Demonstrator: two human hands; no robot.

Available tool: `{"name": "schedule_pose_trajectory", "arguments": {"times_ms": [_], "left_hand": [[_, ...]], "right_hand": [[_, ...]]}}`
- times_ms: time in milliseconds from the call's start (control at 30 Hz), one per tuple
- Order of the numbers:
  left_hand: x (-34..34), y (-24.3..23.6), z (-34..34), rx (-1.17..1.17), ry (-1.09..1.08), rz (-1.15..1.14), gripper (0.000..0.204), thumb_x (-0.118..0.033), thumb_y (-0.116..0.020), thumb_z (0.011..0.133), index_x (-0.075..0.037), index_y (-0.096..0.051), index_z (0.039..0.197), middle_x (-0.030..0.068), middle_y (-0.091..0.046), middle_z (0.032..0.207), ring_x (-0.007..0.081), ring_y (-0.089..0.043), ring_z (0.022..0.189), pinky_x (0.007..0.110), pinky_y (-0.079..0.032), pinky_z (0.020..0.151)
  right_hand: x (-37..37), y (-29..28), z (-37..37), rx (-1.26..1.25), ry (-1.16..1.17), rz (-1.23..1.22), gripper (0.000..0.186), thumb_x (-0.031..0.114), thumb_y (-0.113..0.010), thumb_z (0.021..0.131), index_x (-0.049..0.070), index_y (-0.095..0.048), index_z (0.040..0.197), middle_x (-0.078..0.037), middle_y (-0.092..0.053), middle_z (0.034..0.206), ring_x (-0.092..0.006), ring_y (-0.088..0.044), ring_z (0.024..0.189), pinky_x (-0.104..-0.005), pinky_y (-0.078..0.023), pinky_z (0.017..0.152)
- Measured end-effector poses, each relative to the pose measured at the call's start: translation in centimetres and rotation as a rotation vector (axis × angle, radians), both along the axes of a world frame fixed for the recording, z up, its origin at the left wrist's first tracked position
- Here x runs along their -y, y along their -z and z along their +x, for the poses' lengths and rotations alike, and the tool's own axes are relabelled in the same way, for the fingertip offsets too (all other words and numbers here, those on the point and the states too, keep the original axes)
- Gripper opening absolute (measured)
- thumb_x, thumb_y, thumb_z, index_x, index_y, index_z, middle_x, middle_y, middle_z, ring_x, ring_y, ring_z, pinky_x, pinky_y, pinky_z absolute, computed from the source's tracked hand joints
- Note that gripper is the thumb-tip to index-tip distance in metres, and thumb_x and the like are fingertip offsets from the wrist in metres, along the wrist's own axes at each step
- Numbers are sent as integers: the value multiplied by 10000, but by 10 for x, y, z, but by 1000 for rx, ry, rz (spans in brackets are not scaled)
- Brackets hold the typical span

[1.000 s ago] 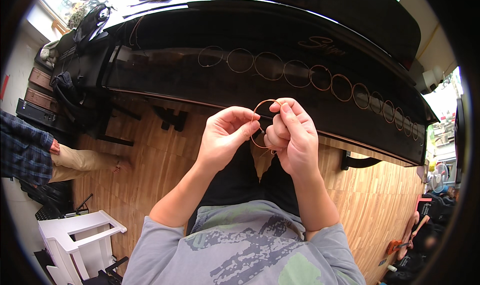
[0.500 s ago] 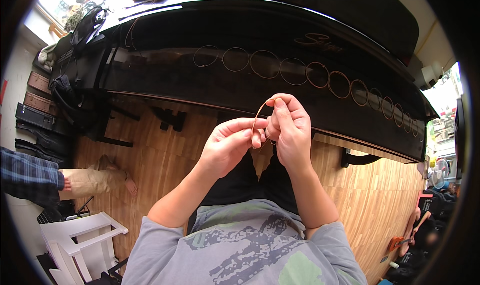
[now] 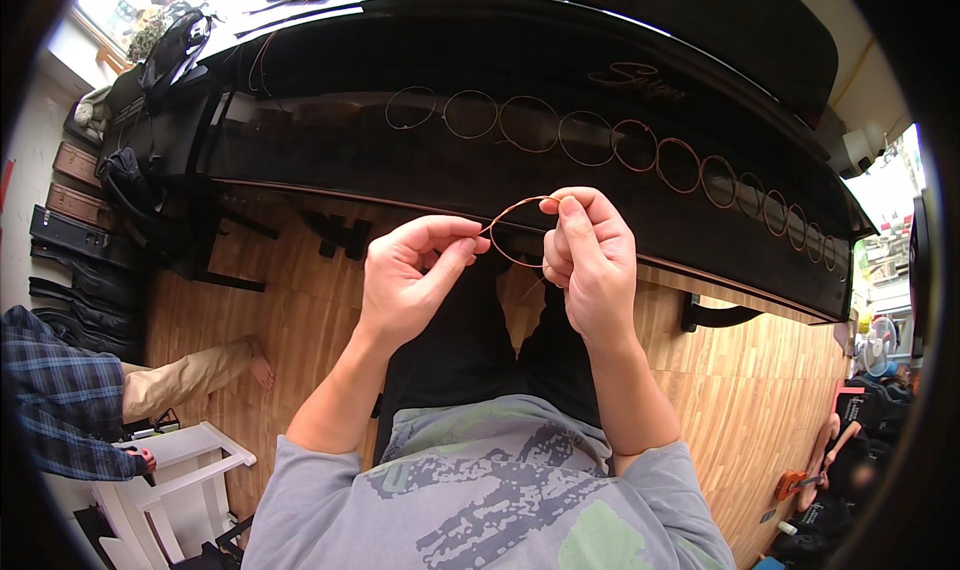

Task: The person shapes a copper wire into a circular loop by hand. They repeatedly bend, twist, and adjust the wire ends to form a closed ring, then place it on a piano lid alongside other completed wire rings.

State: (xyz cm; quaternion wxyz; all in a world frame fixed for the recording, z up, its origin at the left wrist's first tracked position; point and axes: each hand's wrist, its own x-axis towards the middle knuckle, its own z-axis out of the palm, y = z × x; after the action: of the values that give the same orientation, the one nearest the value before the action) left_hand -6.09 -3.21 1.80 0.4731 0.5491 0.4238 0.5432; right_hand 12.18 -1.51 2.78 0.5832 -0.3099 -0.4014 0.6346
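A copper-coloured wire string, likely an instrument string [image 3: 513, 210], is bent into a small loop above my lap, in front of a black piano [image 3: 330, 155]. The thumb and forefinger of my left hand [image 3: 400, 285] pinch the loop's left side. My right hand [image 3: 597, 265] grips its right side, thumb on top and the other fingers curled in. A thin loose end hangs below the right fingers. Several similar coiled strings [image 3: 470, 92] lie in a row along the piano's closed black cover, silvery at the left and more coppery from the middle on.
At the left, a person in a plaid sleeve [image 3: 65, 390] is beside a white wooden chair-like piece [image 3: 205, 455]. A black bag [image 3: 125, 180] hangs at the piano's left end. Instrument cases [image 3: 75, 235] line the left wall. A small orange stringed instrument [image 3: 790, 485] is at lower right.
My left hand has moved left, away from the right, and the string between them now shows as a wider loop. The person at left has shifted, and their hand now shows near the white piece.
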Motion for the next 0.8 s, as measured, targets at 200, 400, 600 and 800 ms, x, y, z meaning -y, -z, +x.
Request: {"name": "schedule_pose_trajectory", "arguments": {"times_ms": [200,400,600,800], "left_hand": [[3,-6,-6,116,22,-35,138,18,-611,877,-8,-630,1011,88,-702,917,95,-669,835,170,-505,644],[5,-1,-7,79,111,5,262,-37,-635,870,2,-546,1114,122,-640,1088,155,-612,995,292,-476,917],[2,-28,-11,-384,-156,421,254,-46,-677,822,-9,-613,1065,99,-604,1066,154,-580,981,272,-459,839],[-3,-35,3,-529,-137,420,159,-43,-699,781,-55,-688,939,64,-667,862,204,-618,797,295,-465,723]], "right_hand": [[3,-1,-1,-22,-20,10,182,183,-492,998,21,-576,998,70,-431,586,5,-321,465,-175,-251,422],[7,-3,-5,-6,-23,29,184,183,-490,999,20,-575,997,75,-413,589,6,-318,479,-173,-246,434],[8,-2,-4,-10,-95,-6,194,190,-479,1003,19,-570,983,73,-408,591,4,-311,485,-175,-242,435],[10,-5,-7,-27,-181,-65,211,203,-465,1007,29,-569,947,56,-422,592,-3,-338,480,-169,-269,424]]}}
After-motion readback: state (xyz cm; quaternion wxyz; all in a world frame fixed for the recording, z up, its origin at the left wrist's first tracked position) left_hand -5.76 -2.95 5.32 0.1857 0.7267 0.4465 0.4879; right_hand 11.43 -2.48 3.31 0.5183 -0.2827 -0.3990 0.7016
